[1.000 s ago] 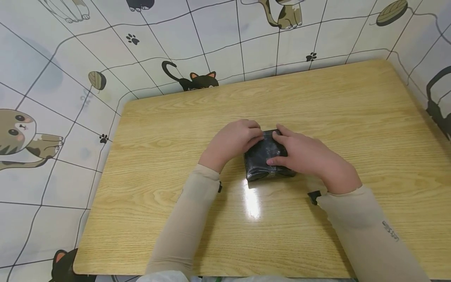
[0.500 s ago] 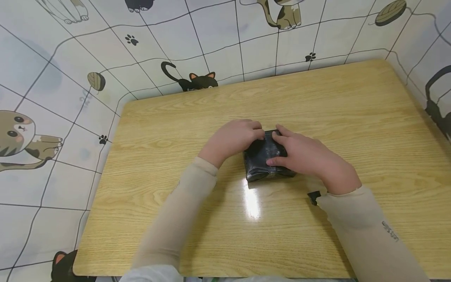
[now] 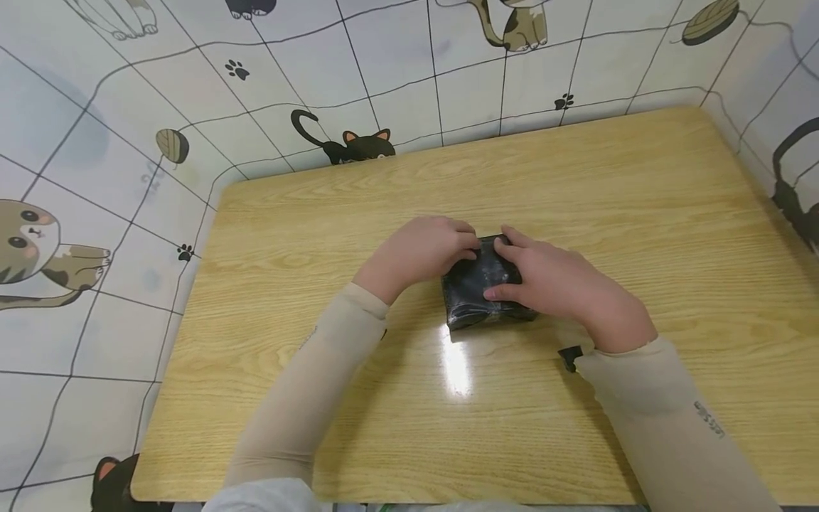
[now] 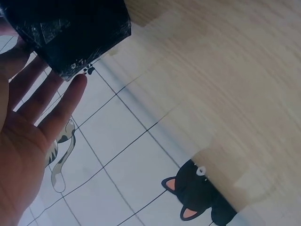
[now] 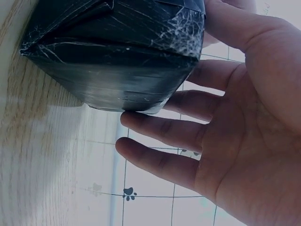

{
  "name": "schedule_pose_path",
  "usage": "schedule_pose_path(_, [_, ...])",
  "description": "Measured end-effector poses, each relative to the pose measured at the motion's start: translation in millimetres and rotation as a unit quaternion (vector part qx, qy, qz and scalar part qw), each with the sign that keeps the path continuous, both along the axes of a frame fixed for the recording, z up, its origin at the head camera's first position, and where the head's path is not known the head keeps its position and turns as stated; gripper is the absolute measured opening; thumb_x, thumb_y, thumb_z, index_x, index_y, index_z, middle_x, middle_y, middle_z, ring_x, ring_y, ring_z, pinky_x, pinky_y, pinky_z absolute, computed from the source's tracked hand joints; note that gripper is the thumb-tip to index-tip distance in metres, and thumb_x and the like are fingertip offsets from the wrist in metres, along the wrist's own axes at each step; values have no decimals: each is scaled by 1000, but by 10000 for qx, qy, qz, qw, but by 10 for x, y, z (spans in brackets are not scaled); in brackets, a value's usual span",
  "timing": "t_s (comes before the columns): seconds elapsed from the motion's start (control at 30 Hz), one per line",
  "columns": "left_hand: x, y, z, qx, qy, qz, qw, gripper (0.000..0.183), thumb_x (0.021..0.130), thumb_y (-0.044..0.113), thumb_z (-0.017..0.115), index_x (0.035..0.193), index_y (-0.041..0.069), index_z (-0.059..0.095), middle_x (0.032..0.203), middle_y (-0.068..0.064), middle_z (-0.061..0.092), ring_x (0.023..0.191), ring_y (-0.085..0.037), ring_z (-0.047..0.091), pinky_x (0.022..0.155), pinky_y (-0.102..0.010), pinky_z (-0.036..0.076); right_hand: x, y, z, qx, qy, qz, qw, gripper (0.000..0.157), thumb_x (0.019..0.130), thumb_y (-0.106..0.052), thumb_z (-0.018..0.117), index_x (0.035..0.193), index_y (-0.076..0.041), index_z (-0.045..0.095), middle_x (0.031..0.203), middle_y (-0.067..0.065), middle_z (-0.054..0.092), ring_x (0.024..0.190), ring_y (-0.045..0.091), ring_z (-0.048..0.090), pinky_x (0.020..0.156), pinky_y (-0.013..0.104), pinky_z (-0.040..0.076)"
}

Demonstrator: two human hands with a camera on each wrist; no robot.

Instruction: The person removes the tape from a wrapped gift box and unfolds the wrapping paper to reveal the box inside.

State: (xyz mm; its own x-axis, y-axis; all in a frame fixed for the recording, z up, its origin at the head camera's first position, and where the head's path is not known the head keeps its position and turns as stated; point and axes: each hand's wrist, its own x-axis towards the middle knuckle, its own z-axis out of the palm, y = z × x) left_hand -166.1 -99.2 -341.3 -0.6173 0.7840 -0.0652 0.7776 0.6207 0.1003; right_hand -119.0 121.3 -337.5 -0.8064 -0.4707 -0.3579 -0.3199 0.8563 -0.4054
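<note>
A small black package [image 3: 470, 288], wrapped in shiny, creased plastic with clear tape on it, lies on the wooden table in the head view. My left hand [image 3: 419, 252] is at its far left corner, with bent fingertips pinching the edge there. From the right side my right hand [image 3: 559, 284] holds the package, thumb on the top face and other fingers over the far right edge. In the left wrist view, several fingers reach under a corner of the package [image 4: 80, 37]. The right wrist view shows its folded end [image 5: 117, 61] and scuffed, wrinkled tape.
The light wood table [image 3: 288, 391] meets the wall [image 3: 397, 71] at the back, which has a printed cat-and-grid pattern. A black tab [image 3: 571, 358] sticks out by the right sleeve. Glare [image 3: 457, 363] shines on the tabletop in front of the package.
My left forearm and elbow have swung outward to the left, while the left fingers stay at the package's corner. The right hand and the package have hardly moved.
</note>
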Motion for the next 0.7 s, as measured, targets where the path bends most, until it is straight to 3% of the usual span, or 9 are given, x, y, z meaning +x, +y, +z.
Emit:
schedule_pose_path(0.17, [18, 21, -28, -24, 380, -108, 9992, 20, 109, 20, 63, 121, 15, 78, 125, -1, 77, 111, -17, 75, 99, -34, 60, -1, 26, 2, -27, 34, 12, 10000, 94, 100, -59, 69, 166, -2, 33, 176, 27, 16, 151, 56, 40, 101, 72, 50])
schedule_pose_path(0.33, [77, 48, -6, -947, 1099, -427, 9885, 26, 109, 14, 60, 134, 12, 68, 139, -3, 70, 117, -21, 73, 100, -38, 60, 2, 29, 3, -59, 5, -5, 10000, 93, 100, -58, 68, 166, -2, 33, 177, 26, 16, 152, 56, 38, 104, 73, 48])
schedule_pose_path(0.43, [102, 62, -7, -1380, 1336, -558, 9798, 31, 111, 15, 58, 141, 11, 60, 144, -4, 64, 119, -22, 71, 99, -39, 60, 4, 26, 7, -107, -11, -12, 9999, 93, 100, -57, 68, 166, -3, 32, 177, 26, 15, 153, 56, 37, 107, 74, 45])
schedule_pose_path(0.57, [76, 78, -35, -1463, 1292, -625, 9788, 31, 112, 16, 56, 143, 11, 55, 143, -3, 59, 118, -22, 68, 95, -39, 61, -2, 24, 2, -132, 29, 8, 9999, 93, 100, -57, 68, 167, -3, 32, 177, 26, 16, 153, 55, 37, 108, 74, 44])
schedule_pose_path(0.7, [-1, 39, -40, -975, 759, -513, 9910, 28, 109, 8, 58, 136, 12, 58, 137, 0, 63, 112, -19, 69, 93, -38, 61, 1, 19, -10, -137, 81, 41, 9999, 92, 100, -56, 69, 166, -2, 33, 176, 27, 17, 152, 55, 39, 106, 73, 47])
